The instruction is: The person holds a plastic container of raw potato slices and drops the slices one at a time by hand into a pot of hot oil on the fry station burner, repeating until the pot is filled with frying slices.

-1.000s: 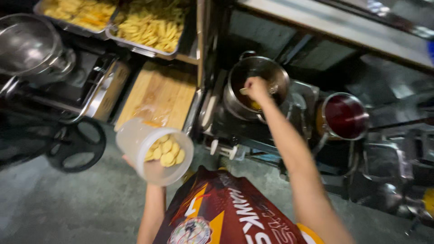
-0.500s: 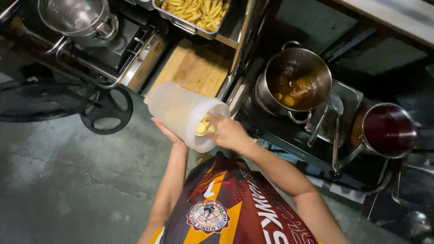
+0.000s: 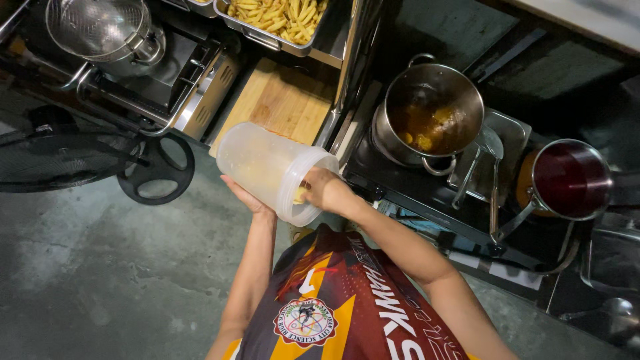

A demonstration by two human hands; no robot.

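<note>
Plastic container (image 3: 270,170), translucent and tilted on its side with its mouth toward the body, rests in the left hand (image 3: 248,199), whose grip cups it from beneath. Right hand (image 3: 325,190) reaches into the mouth, its fingers inside among yellow pieces (image 3: 300,195); whether its grip is closed on any cannot be told. Beyond the container lie a wooden board (image 3: 280,103) and a tray of fries (image 3: 280,20). A steel pot (image 3: 430,117) stands to the right.

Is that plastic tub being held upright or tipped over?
Tipped. The tub lies nearly sideways on the left hand, its mouth facing the right hand reaching inside.
</note>
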